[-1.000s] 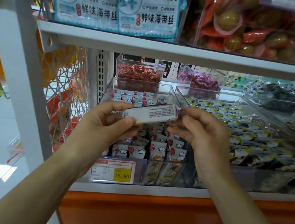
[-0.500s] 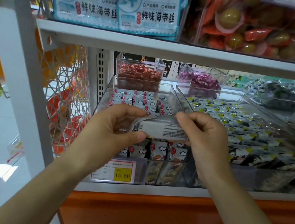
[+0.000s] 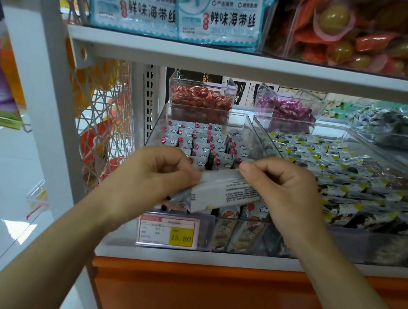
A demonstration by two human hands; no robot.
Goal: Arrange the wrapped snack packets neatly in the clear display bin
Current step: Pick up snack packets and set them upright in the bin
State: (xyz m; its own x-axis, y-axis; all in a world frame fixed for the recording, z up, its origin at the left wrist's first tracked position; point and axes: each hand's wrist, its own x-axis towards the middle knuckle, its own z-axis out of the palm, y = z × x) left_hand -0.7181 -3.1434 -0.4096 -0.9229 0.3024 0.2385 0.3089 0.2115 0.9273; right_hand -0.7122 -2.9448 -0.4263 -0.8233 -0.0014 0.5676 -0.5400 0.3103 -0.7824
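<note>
We see both hands closed on one grey wrapped snack packet: the left hand grips its left end and the right hand pinches its upper right corner. They hold it lengthwise, printed back up, just above the front part of the clear display bin, which sits at the left end of the shelf near its front edge. We judge the task well along. The back half of the bin already holds upright packets in tidy rows with their red-and-cloud tops showing, and more stand against the front wall behind the price tag. Still to do, as far as we can tell, is to seat this packet in line with the rest, and we cannot see whether loose ones lie under the hands. Just beside it to the right, a wider clear bin carries rows of dark packets with yellow marks. Toward the shelf's back edge stand a small tub of red sweets and another of purple sweets.
</note>
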